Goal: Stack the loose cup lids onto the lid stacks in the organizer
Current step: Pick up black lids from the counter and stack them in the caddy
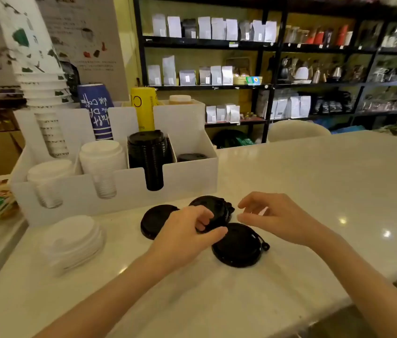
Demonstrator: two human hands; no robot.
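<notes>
Three loose black cup lids lie on the white counter: one at the left [154, 222], a small stack in the middle [213, 208], and one nearest me [237, 245]. My left hand [185, 234] pinches the edge of the middle black stack with thumb and fingers. My right hand [273, 217] hovers just right of it, fingers apart and holding nothing. A loose pile of white lids [73, 242] sits at the left. The white organizer [187, 176] behind holds a tall black lid stack [147, 150], a low black stack [191, 157] and white lid stacks [101, 154].
Upside-down paper cup stacks [41, 76] rise from the back of the organizer, with a blue cup [96, 111] and a yellow cup [143, 108]. A tray [4, 235] sits at the left edge. Black shelves with bags stand behind the counter.
</notes>
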